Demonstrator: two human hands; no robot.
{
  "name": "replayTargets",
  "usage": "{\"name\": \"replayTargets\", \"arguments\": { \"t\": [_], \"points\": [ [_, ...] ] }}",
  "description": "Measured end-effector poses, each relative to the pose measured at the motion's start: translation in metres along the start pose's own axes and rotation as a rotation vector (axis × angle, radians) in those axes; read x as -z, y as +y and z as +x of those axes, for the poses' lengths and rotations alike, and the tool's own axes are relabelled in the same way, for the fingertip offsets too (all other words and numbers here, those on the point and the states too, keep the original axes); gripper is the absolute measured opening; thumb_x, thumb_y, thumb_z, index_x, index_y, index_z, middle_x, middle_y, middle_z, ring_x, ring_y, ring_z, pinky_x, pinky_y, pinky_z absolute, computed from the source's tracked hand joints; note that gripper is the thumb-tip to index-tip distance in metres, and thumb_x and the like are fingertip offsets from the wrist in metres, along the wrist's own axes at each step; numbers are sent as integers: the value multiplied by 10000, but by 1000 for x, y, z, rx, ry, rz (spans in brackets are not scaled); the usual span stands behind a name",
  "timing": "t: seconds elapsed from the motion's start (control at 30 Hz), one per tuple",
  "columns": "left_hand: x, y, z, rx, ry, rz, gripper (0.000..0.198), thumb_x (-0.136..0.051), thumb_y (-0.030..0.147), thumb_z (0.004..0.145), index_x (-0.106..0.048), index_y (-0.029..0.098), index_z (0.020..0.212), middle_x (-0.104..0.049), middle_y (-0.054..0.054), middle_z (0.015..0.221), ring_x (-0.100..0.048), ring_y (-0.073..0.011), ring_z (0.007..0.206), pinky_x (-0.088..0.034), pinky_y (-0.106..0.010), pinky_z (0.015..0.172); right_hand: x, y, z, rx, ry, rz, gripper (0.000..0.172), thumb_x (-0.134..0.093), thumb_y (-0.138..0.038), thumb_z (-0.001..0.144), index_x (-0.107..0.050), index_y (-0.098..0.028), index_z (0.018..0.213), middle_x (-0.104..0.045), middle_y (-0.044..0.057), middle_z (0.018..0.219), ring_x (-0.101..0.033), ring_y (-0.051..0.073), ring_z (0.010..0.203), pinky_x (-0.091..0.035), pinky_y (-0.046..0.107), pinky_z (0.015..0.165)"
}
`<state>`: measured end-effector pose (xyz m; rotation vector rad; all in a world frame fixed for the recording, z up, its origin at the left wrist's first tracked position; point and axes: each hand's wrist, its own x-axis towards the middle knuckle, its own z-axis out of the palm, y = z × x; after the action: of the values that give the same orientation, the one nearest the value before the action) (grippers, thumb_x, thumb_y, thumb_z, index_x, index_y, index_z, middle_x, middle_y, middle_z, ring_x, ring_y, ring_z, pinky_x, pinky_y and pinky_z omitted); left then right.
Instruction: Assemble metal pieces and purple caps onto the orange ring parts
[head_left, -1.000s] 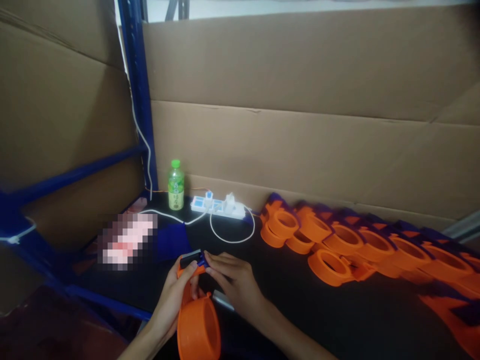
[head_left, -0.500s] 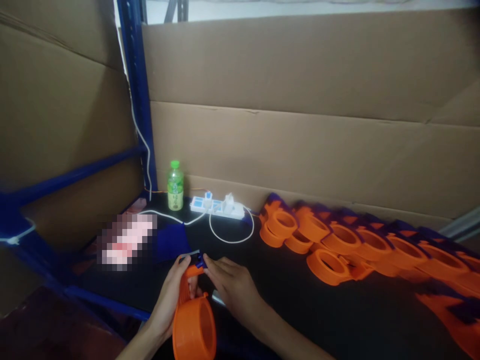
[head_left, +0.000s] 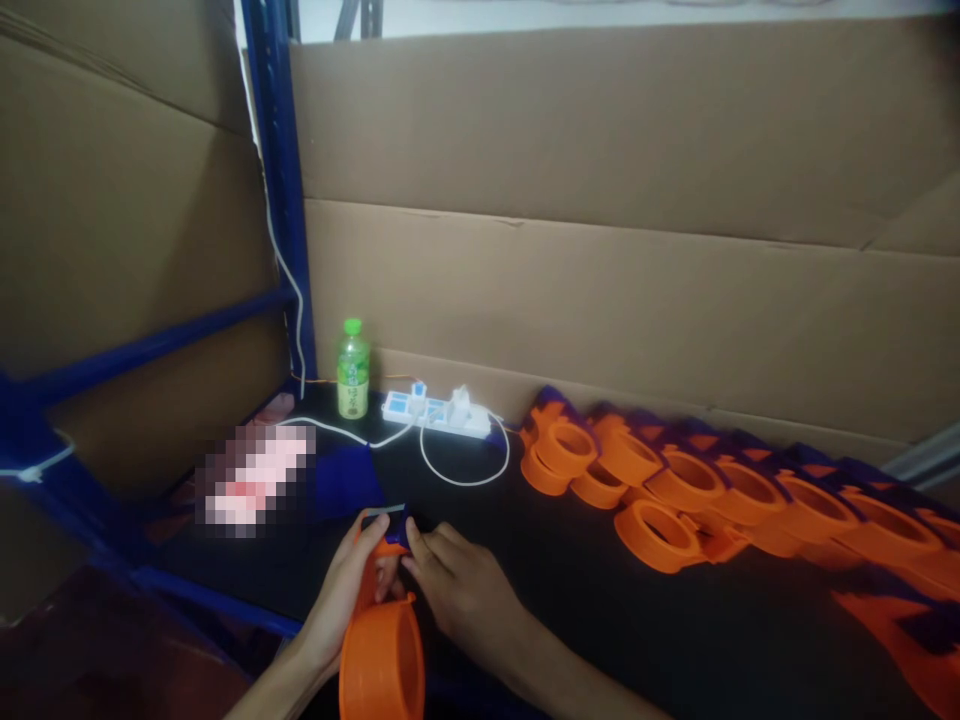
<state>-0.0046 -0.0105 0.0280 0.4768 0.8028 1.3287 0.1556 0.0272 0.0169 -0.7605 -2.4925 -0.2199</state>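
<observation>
An orange tape dispenser (head_left: pixel 381 665) is in my left hand (head_left: pixel 341 585), which is closed around its narrow upper end, ring downward. At that end sit a dark blue part and a thin pale metal strip (head_left: pixel 386 509), with my left thumb pressed just below the strip. My right hand (head_left: pixel 469 590) is closed, its fingertips pinched against the blue part (head_left: pixel 399 530) from the right. My right palm and the undersides of its fingers are hidden. Right of my hands, a separate orange dispenser (head_left: pixel 651 548) lies in front of a row of similar ones (head_left: pixel 686 470).
A green-capped bottle (head_left: pixel 352 375) and a white power strip (head_left: pixel 439 412) with a looped cable stand at the back. Something blue and flat (head_left: pixel 345 485) lies beside a blurred-out item (head_left: pixel 259 475). Cardboard (head_left: pixel 600 200) walls the back; a blue post (head_left: pixel 277 180) rises at left.
The dispenser has shifted slightly left, and my right fingers have moved a little down along the blue part. A silvery piece seen beneath my right hand before no longer shows.
</observation>
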Motion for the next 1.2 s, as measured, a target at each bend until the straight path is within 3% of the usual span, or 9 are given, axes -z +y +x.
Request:
{"name": "replayTargets", "arguments": {
  "t": [0.17,0.33,0.53,0.83,1.03,1.2],
  "points": [
    [-2,3,-2,4,-23,8,289,-705,452,789,-594,195,858,-545,59,478,-491,-82,425,-427,-203,512,0,-1,1,-43,18,18,377,-476,-257,991,-521,-129,1343,-689,103,920,-631,181,803,-511,258,575],
    [1,1,-1,33,-13,-48,285,-734,424,771,-615,179,856,-600,30,530,-533,-91,454,-430,-196,494,10,0,6,-63,45,101,420,-529,-338,970,-530,-165,1354,-704,82,945,-630,175,830,-524,256,618],
    [8,-8,5,35,-42,-67,313,-746,407,761,-694,159,943,-715,-52,719,-669,-190,679,-531,-303,696,15,3,11,-122,170,199,437,-555,-231,948,-518,-238,1384,-719,50,918,-633,173,838,-546,288,692],
    [5,-5,5,-86,-135,21,332,-643,353,869,-654,222,1174,-694,-88,1159,-647,-228,1021,-517,-307,842,23,17,10,-112,224,182,384,-573,-193,937,-588,-247,1317,-719,63,963,-633,178,839,-552,295,683],
    [9,-4,7,-53,-186,54,364,-647,372,860,-652,174,1166,-720,-129,1068,-688,-269,919,-576,-338,688,28,17,17,-105,189,238,355,-590,-221,930,-617,-267,1281,-715,56,983,-633,169,861,-546,281,691],
    [12,-5,8,-6,-102,-34,372,-669,377,840,-656,154,1138,-743,-134,994,-704,-270,880,-575,-341,694,27,13,22,-112,62,462,397,-525,-224,965,-547,-297,1354,-709,51,1062,-641,165,912,-541,312,809]
  ]
}}
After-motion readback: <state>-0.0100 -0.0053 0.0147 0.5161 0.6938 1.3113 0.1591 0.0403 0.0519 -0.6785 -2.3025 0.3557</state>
